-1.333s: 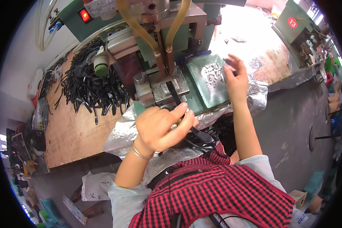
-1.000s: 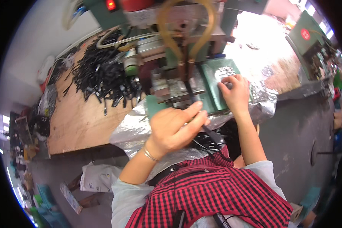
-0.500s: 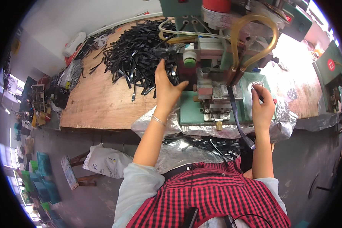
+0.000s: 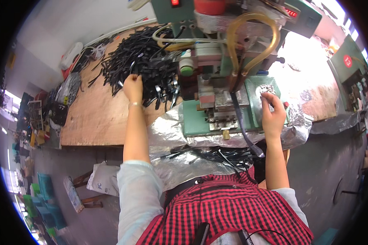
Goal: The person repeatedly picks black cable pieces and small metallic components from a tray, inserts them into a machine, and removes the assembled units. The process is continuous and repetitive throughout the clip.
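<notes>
My left hand [image 4: 133, 89] is at the near left edge of a heap of black strips [image 4: 145, 57], fingers drawn together. Strips touch its fingertips; whether one is pinched is hidden. On the right, my right hand [image 4: 273, 116] has thumb and forefinger closed together at small silvery pieces [image 4: 267, 88] in a green tray [image 4: 254, 116]. Anything between those fingertips is too small to make out. Between my hands stands a green bench press [image 4: 195, 122] with a metal fixture [image 4: 224, 102]. One dark strip [image 4: 242, 124] hangs from it, its shiny end toward me.
A looped amber hose [image 4: 276, 32] arches over the press. Foil sheeting [image 4: 167, 127] covers the table's front edge, with more black strips [image 4: 208, 157] below. A white sack [image 4: 104, 179] lies by a wooden stool on the floor at left. Another green machine [image 4: 340, 65] stands far right.
My left hand has moved left from beside the press to the strip heap, and its spread fingers have closed. My right hand stays at the tray. The view has shifted slightly.
</notes>
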Tool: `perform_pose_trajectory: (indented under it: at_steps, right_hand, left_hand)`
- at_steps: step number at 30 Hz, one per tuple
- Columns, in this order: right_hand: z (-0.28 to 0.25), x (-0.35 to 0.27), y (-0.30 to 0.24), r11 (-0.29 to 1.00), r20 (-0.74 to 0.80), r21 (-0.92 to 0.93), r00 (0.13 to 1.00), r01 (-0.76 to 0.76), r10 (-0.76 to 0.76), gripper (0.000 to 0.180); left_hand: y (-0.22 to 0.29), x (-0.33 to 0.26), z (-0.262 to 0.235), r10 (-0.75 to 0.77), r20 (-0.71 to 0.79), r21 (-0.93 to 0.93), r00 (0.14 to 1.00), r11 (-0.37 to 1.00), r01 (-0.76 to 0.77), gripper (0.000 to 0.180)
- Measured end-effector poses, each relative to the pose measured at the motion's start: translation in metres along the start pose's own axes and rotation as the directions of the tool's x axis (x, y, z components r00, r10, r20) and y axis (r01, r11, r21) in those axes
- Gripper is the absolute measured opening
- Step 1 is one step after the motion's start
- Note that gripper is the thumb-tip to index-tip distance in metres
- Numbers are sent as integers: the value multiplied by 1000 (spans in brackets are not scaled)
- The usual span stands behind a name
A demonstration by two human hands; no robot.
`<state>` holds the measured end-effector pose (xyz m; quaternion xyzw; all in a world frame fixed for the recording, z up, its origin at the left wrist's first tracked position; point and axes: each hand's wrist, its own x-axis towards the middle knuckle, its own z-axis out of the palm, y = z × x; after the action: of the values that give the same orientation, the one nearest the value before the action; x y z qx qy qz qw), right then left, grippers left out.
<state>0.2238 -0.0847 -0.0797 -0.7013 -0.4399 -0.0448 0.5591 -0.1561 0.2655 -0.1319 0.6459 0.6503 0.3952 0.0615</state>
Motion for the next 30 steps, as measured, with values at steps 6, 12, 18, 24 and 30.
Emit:
perform_pose_trajectory:
  at_steps: [6, 12, 18, 24, 30]
  right_hand:
    - [-53, -24, 12, 983, -112, -182, 994, 2, -22, 12]
    - [-28, 2, -66, 988, 12, 133, 997, 76, -78, 14]
    - [33, 11, -92, 893, 86, 451, 994, 16, -61, 15]
    - [34, 11, -107, 678, 142, 707, 979, -203, 146, 27]
    - [29, 15, -127, 636, 205, 733, 970, -240, 129, 40]
  left_hand:
    - [24, -63, -29, 207, -124, -145, 971, 964, -224, 17]
    - [102, -90, -60, 112, -10, -768, 994, 635, -79, 14]
    - [118, -141, -63, 88, 48, -802, 995, 597, -14, 19]
    - [226, -153, -149, 397, -223, -958, 890, 81, -276, 13]
    - [264, -132, -160, 447, -236, -880, 863, 278, -385, 15]
